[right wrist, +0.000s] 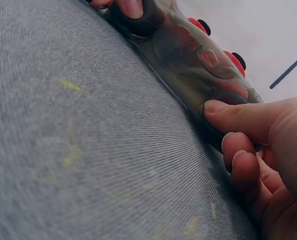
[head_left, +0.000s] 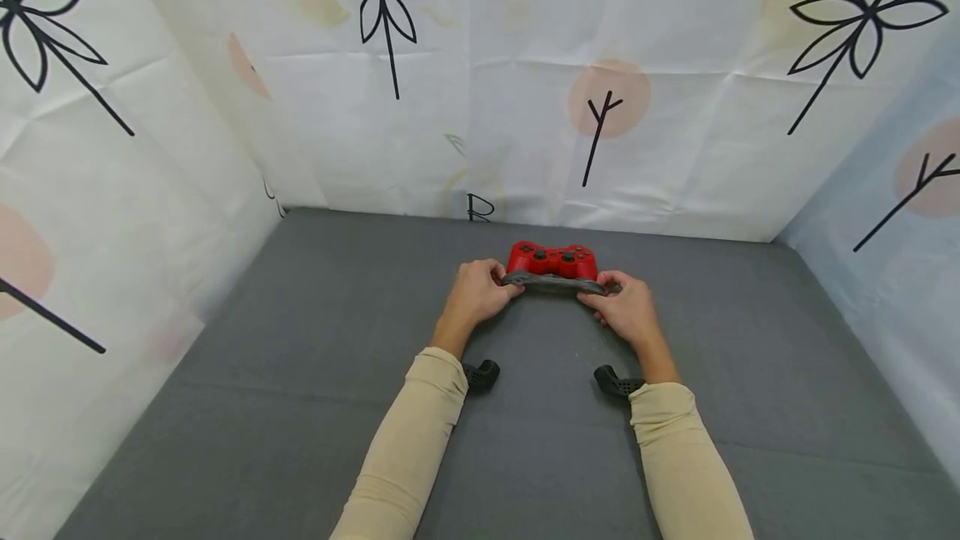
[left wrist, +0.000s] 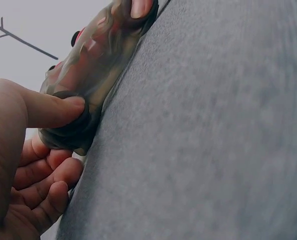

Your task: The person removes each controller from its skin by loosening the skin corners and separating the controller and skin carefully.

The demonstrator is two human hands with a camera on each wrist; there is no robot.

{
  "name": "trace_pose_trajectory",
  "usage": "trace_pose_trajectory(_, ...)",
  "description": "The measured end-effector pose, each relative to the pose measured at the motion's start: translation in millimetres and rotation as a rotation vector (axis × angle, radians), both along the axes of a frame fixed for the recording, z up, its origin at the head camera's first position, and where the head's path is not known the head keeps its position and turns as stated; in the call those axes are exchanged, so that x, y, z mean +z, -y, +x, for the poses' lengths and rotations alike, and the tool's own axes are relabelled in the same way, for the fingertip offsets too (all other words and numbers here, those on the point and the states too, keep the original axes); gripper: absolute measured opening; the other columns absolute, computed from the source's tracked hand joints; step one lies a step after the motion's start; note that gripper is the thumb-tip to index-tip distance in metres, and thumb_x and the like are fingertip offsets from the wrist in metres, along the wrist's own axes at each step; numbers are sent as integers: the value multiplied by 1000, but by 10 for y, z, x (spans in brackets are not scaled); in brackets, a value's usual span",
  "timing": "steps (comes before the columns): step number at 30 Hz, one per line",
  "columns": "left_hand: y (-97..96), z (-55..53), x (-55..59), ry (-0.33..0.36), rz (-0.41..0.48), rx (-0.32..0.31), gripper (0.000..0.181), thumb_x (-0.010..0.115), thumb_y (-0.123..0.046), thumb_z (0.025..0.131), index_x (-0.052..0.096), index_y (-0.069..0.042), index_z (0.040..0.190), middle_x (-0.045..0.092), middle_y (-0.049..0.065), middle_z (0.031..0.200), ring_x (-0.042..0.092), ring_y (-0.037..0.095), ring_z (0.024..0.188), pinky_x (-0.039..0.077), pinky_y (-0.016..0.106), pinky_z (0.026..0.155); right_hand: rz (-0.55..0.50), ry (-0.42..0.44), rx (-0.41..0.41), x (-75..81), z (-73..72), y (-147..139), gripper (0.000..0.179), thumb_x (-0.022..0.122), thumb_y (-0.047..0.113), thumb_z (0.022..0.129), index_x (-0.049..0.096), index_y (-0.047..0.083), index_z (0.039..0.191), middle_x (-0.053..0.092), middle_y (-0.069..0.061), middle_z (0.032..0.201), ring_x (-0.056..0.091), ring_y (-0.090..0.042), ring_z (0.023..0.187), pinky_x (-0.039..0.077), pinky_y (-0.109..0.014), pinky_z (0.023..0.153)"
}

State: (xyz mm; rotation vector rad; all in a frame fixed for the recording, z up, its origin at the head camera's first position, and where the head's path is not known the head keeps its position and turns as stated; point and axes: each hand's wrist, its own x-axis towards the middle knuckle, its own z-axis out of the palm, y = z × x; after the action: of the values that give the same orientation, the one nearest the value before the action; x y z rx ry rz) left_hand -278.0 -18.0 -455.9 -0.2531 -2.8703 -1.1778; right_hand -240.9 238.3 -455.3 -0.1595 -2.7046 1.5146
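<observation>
A red game controller [head_left: 552, 259] sits toward the far side of the table, with its thumbsticks and buttons facing up. Just on its near side is a translucent grey, flexible controller cover [head_left: 553, 282], spread between both hands. My left hand [head_left: 482, 293] pinches the cover's left end, thumb on the near face and fingers behind. The right hand [head_left: 628, 307] grips the opposite end the same way. In the left wrist view, red shows through the wrinkled cover [left wrist: 101, 55]. The right wrist view has the cover [right wrist: 181, 60] low over the cloth, with the controller's black thumbsticks [right wrist: 237, 61] beyond it.
Grey cloth [head_left: 300, 340] covers the table. White fabric walls [head_left: 517, 123] with flower and twig drawings stand behind and at both sides. Each wrist wears a black bracket, the left bracket [head_left: 482, 374] and the right bracket [head_left: 615, 382].
</observation>
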Motion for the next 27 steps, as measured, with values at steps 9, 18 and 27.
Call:
trace_pose_trajectory(9,-9,-10,-14,-8,5,5,26,78,-40,88,66,-17,84,64,-2,73,58,17,70,44,29,62,27,-23,7,23,8,17,31,79,20,89,61,3,109,68,-3,69,61,-4,53,52,-22,55)
trace_pose_trajectory(18,-10,8,9,15,-26,20,29,78,-43,87,66,-17,83,63,-1,74,57,18,73,44,29,64,41,-30,-5,15,12,40,26,78,17,90,63,4,107,70,-7,76,62,-4,53,51,-23,54)
trace_pose_trajectory(27,-30,25,46,55,-34,35,30,78,-43,86,65,-17,86,64,1,80,59,19,80,47,32,70,65,-49,9,-5,25,54,24,75,15,92,65,4,111,70,-7,71,60,-5,53,51,-22,54)
